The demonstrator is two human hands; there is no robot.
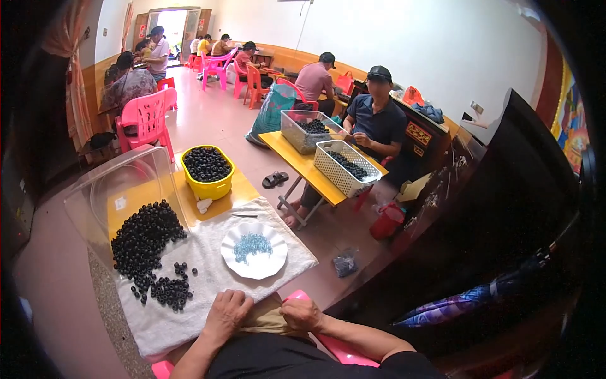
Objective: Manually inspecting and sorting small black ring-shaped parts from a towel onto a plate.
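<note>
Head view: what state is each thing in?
Yellow tub, full of black beads
Clear tray, open, black beads heaped at its near end
White plate, upright, holding small blue beads
White cloth, spread over the table
White basket, open, partly filled
Umbrella, folded
Left hand, fingers bent
Right hand, curled, contents hidden

Left hand (230, 308) is on the near edge of the white cloth (148, 325), right hand (302, 314) is curled up, can't tell around what. Loads of black beads (145, 237) in and around a clear bin (82, 199), more in a yellow tub (211, 189), tiny blue beads (252, 243) on a white plate (276, 260).
</note>
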